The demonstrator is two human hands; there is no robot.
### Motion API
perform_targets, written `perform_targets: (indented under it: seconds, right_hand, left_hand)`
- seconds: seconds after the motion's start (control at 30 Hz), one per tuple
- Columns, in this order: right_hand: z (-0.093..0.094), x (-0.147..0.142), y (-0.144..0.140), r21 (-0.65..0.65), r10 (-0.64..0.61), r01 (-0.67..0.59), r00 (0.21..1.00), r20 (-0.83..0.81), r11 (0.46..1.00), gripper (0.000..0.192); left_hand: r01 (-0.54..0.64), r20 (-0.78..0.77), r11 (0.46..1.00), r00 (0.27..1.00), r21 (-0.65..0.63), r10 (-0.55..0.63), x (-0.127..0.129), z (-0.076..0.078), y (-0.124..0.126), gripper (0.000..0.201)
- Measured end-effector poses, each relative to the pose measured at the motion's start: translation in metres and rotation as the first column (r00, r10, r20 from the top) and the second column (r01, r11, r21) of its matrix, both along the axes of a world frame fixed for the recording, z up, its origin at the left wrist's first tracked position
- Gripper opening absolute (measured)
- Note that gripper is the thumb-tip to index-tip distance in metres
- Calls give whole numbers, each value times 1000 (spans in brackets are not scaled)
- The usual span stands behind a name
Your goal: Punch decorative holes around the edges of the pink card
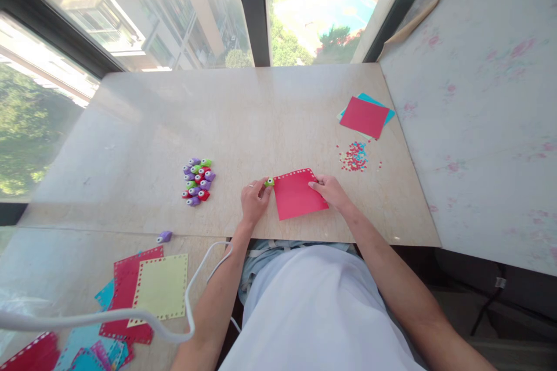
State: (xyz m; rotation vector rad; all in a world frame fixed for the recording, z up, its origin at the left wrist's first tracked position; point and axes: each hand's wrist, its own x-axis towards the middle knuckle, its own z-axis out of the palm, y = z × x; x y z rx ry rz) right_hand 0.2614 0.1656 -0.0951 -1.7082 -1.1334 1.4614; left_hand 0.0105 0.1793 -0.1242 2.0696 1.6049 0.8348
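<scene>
No text, label or number can be read.

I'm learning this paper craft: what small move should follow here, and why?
Probably slide the green punch in the left hand down the red sheet's left edge: only the top edge shows holes, and the right hand steadies it.

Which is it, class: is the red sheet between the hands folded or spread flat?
Spread flat. The red sheet lies open on the table, four corners showing, punched holes along its top edge, right hand resting on it.
</scene>
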Motion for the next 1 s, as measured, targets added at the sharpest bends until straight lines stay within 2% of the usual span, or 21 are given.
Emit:
perform_targets:
  seconds: [0.5,0.73,0.83,1.0]
  right_hand:
    - [-10,2,-1,47,-18,13,996,91,999,23]
    - [-15,2,-2,63,-29,27,999,36,998,26]
    - [-17,3,-5,80,-20,16,999,41,997,28]
    - [-14,4,-11,124,-21,6,992,127,992,30]
  left_hand:
    - [8,14,1000,1000,-22,-7,-1,0,1,25]
    - [-24,24,999,999,-25,24,-2,-1,2,25]
    - [-3,24,1000,1000,-25,4,-2,0,2,27]
    - [8,40,1000,999,-25,-7,-2,2,2,27]
